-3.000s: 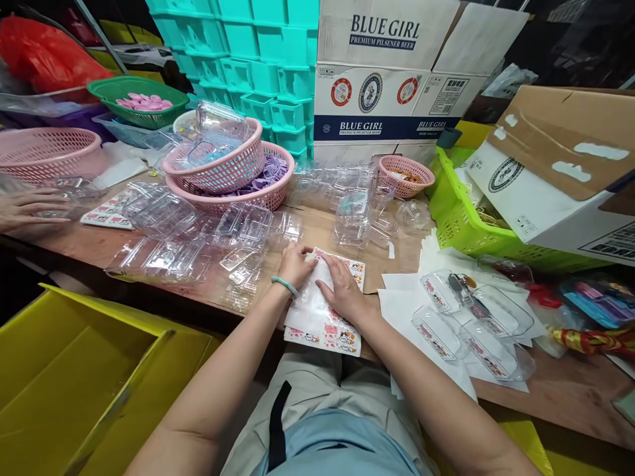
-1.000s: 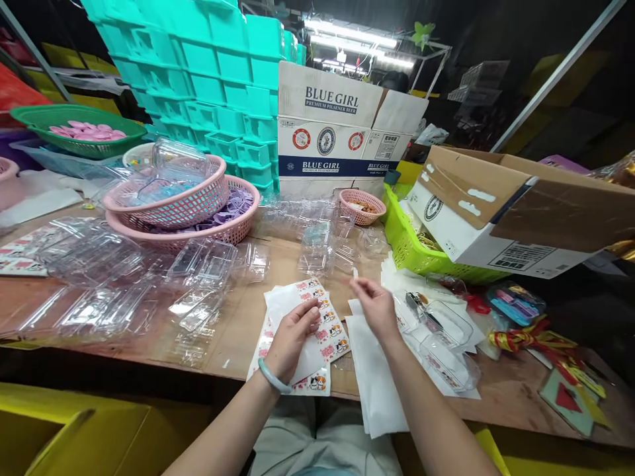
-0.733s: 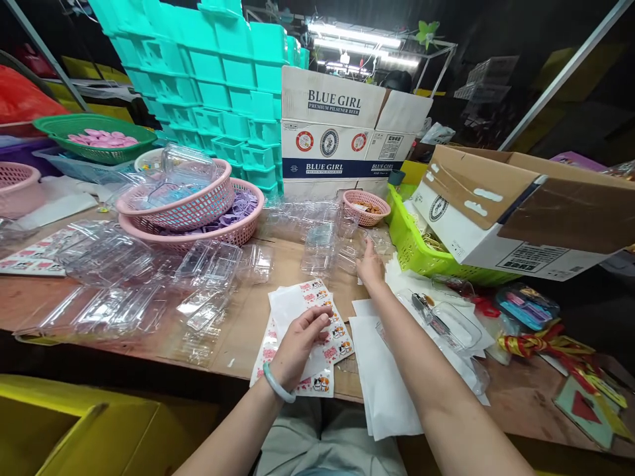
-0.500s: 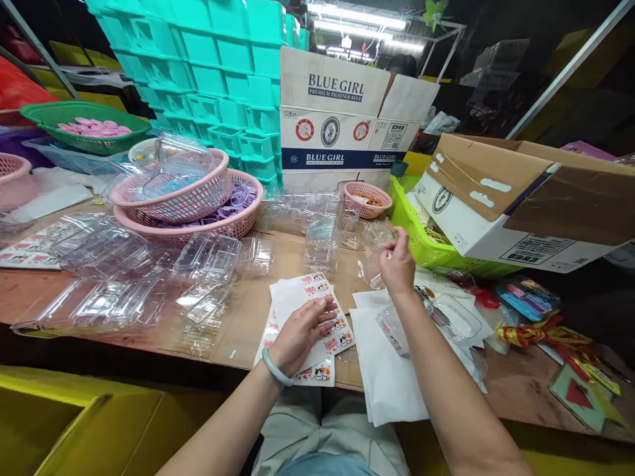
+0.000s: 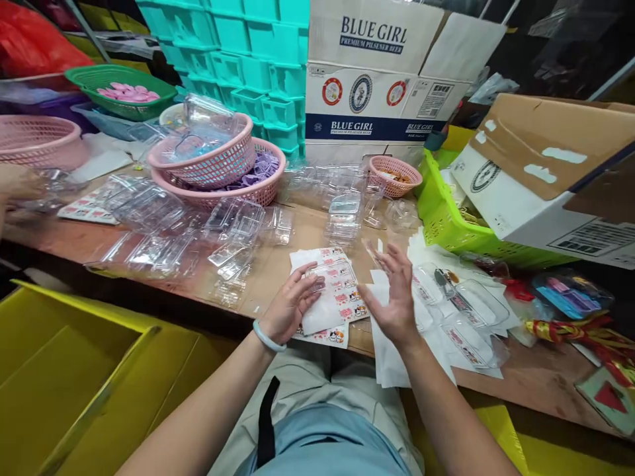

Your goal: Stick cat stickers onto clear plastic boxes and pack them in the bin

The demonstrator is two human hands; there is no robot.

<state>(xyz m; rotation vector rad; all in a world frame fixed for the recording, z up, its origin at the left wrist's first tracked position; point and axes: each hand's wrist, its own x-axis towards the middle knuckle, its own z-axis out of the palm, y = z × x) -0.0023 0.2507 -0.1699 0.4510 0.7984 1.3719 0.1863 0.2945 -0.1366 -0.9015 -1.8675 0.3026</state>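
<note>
I hold a clear plastic clamshell box (image 5: pixel 342 268) between both hands, just above a stack of cartoon sticker sheets (image 5: pixel 347 301) at the table's front edge. The fingertips of my left hand (image 5: pixel 290 311), which wears a pale bangle, pinch the box's left end. At the right end, the raised fingers of my right hand (image 5: pixel 394 294) are on the open flap. White backing papers (image 5: pixel 391 360) lie under my right wrist. To the right lie several clear boxes with stickers on them (image 5: pixel 471 330).
Loose clear boxes (image 5: pixel 159 244) cover the left of the wooden table (image 5: pixel 546 383). Behind them are stacked pink baskets (image 5: pixel 218 168), a small pink basket (image 5: pixel 397 177), a green crate (image 5: pixel 446 221), cardboard boxes (image 5: pixel 546 172) and teal crates (image 5: pixel 238 39). A yellow bin (image 5: pixel 59 370) sits low left. Another person's hand (image 5: pixel 14 185) is at far left.
My right hand reached to the clear boxes at the back, picked one up and brought it over the stickers. My left hand rose off the sheets to meet it. The view tilted down.
</note>
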